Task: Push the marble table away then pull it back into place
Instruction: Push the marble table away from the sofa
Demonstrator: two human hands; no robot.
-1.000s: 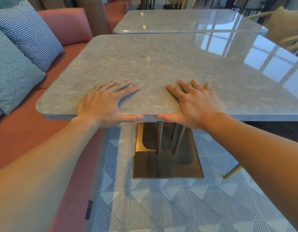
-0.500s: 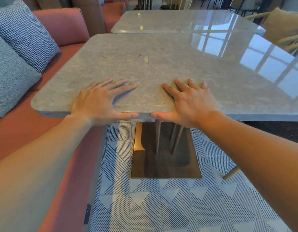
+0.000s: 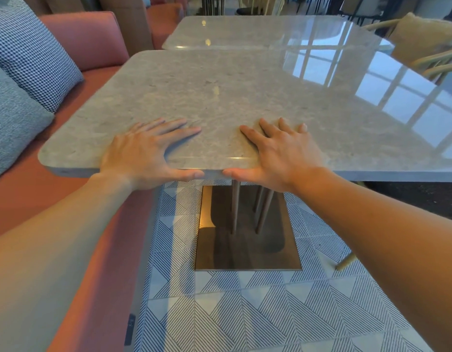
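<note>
The marble table (image 3: pixel 245 97) is a grey square slab with rounded corners on thin legs and a dark metal base plate (image 3: pixel 247 250). Both my hands are on its near edge. My left hand (image 3: pixel 146 153) lies flat on the top with fingers spread and its thumb pressed along the edge face. My right hand (image 3: pixel 280 156) mirrors it, fingers on top and thumb against the edge. The thumb tips almost meet at the middle of the edge.
A second marble table (image 3: pixel 270 31) stands just beyond the far edge. A pink bench (image 3: pixel 29 199) with cushions (image 3: pixel 31 57) runs along the left, close to the slab's left side. A wicker chair (image 3: pixel 428 59) is at the far right. Patterned tile floor (image 3: pixel 245 313) lies below.
Both hands keep the same hold on the edge. The hands, table edge and base have drifted slightly left in view; I cannot tell whether the table itself slid.
</note>
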